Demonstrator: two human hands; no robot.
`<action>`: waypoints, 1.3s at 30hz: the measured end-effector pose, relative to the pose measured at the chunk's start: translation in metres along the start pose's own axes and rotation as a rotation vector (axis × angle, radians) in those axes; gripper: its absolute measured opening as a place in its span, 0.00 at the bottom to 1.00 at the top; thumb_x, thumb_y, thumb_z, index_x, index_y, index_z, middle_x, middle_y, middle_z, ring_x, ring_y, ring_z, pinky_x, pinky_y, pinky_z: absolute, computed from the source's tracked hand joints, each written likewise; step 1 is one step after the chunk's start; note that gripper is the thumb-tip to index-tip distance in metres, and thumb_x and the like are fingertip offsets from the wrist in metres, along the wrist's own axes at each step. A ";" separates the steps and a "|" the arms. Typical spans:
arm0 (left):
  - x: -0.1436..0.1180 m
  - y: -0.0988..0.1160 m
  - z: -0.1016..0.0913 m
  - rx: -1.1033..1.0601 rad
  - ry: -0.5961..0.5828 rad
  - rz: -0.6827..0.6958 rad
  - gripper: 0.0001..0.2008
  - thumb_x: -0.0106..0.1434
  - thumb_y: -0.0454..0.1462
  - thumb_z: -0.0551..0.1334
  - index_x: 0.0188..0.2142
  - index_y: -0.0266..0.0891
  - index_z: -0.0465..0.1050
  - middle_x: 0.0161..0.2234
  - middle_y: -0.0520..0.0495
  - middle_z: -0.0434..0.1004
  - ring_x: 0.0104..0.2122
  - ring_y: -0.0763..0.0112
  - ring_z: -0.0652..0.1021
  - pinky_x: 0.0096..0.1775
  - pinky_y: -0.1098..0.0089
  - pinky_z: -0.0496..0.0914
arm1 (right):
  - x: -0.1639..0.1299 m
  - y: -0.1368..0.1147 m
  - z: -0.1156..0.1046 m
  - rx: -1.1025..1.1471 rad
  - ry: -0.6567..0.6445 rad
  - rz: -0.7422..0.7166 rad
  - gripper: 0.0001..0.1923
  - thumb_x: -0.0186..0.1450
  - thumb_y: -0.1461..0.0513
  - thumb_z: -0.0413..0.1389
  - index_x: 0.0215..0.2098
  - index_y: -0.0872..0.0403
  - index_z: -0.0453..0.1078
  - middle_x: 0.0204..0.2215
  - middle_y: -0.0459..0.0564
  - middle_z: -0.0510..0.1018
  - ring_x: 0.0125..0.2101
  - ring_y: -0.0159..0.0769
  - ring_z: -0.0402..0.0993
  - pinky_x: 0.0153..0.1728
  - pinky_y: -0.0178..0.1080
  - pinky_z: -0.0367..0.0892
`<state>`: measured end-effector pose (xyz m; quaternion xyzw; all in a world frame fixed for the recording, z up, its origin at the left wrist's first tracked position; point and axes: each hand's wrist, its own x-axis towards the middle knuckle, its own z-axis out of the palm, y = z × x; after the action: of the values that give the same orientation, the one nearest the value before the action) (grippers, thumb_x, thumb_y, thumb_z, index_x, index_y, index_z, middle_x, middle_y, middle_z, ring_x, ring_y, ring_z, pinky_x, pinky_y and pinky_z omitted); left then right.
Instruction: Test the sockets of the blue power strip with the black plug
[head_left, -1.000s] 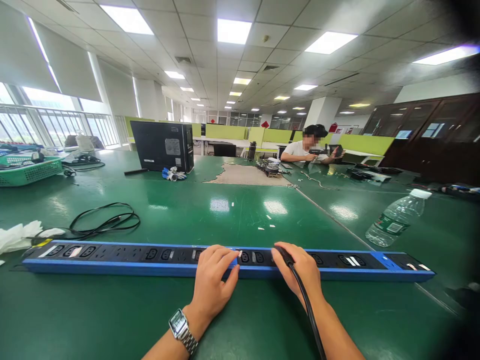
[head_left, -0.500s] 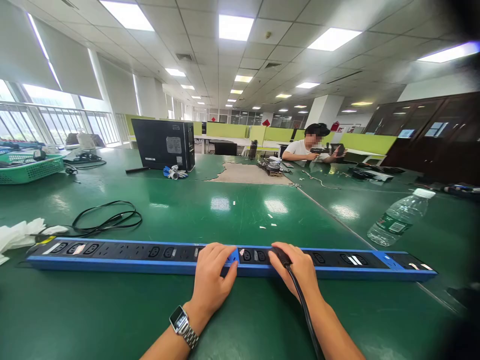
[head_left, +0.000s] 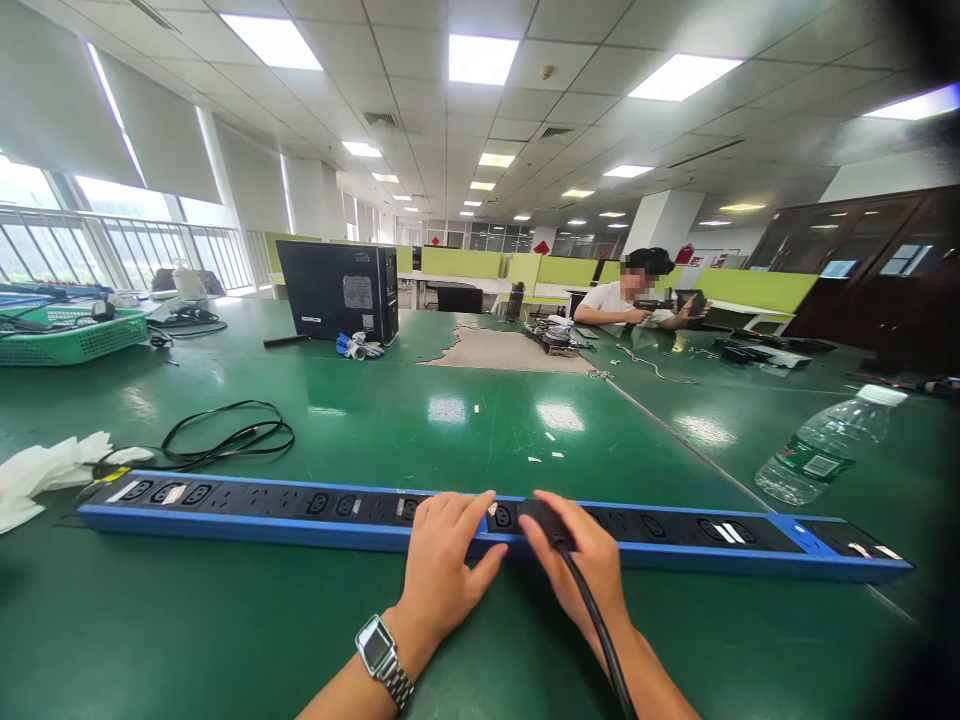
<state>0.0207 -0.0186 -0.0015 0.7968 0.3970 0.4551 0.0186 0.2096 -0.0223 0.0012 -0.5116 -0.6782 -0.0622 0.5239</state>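
Right hand (head_left: 589, 560) is closed around a black plug (head_left: 541, 518), fingers pinching it from above; its black cable (head_left: 596, 640) runs back along the wrist toward the camera. The plug is held at the top face of the long blue power strip (head_left: 300, 510), just right of an open socket near the strip's middle. Whether the plug is fully seated cannot be told; the fingers hide the joint.

Left hand (head_left: 442, 565) is laid flat, fingers spread, on the strip just left of the plug, palm on the front edge. A wristwatch (head_left: 384, 655) is worn on that wrist. The strip appears to be braced by it.

Judged step: plug being mated with, or pulled from, a mid-strip socket while the strip is pinned down. A straight push or pull in line with the socket is called for, with the strip kept from sliding on the green table (head_left: 480, 420).

The strip lies across the table in front of the person, left to right. Beyond its left end: a coiled black cord (head_left: 225, 440) and white cloth (head_left: 45, 470). To the right, a water bottle (head_left: 825, 455) lies on its side. Further back: a black computer case (head_left: 341, 292), a green basket (head_left: 67, 335), and another person (head_left: 637, 295) seated at the far side.
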 end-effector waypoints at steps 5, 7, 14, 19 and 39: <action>0.001 0.007 0.003 0.027 -0.042 0.049 0.22 0.61 0.36 0.64 0.55 0.43 0.68 0.42 0.46 0.78 0.41 0.61 0.75 0.42 0.59 0.66 | -0.003 -0.021 0.010 0.086 -0.091 -0.151 0.11 0.66 0.58 0.55 0.44 0.53 0.72 0.34 0.51 0.80 0.33 0.38 0.77 0.35 0.40 0.72; 0.001 0.008 0.004 0.036 -0.030 0.044 0.17 0.61 0.35 0.63 0.50 0.42 0.72 0.39 0.47 0.79 0.37 0.62 0.75 0.38 0.62 0.66 | -0.001 -0.024 0.007 0.111 -0.134 -0.195 0.10 0.65 0.59 0.55 0.44 0.53 0.72 0.32 0.51 0.80 0.32 0.38 0.76 0.34 0.41 0.72; 0.004 0.005 -0.006 0.073 0.080 0.036 0.14 0.61 0.33 0.60 0.47 0.41 0.73 0.39 0.46 0.81 0.35 0.63 0.77 0.35 0.65 0.67 | 0.002 -0.035 0.000 0.250 -0.170 -0.285 0.14 0.64 0.57 0.57 0.47 0.52 0.72 0.35 0.53 0.80 0.34 0.40 0.76 0.36 0.43 0.72; 0.001 -0.006 -0.010 0.045 0.238 -0.175 0.13 0.60 0.33 0.61 0.45 0.42 0.73 0.40 0.47 0.81 0.39 0.63 0.78 0.40 0.63 0.70 | 0.000 -0.032 0.004 0.293 -0.160 -0.256 0.17 0.62 0.54 0.60 0.48 0.50 0.71 0.39 0.53 0.80 0.39 0.42 0.77 0.39 0.44 0.73; 0.009 -0.012 -0.007 0.075 -0.132 -0.186 0.19 0.60 0.28 0.59 0.49 0.44 0.72 0.43 0.48 0.81 0.43 0.61 0.76 0.46 0.58 0.66 | 0.001 -0.010 0.006 0.222 -0.046 0.033 0.08 0.66 0.59 0.56 0.33 0.52 0.75 0.29 0.48 0.79 0.32 0.37 0.75 0.35 0.38 0.70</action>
<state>0.0108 -0.0063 0.0042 0.7850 0.4837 0.3827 0.0571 0.1980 -0.0229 0.0037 -0.4629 -0.6842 0.0340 0.5625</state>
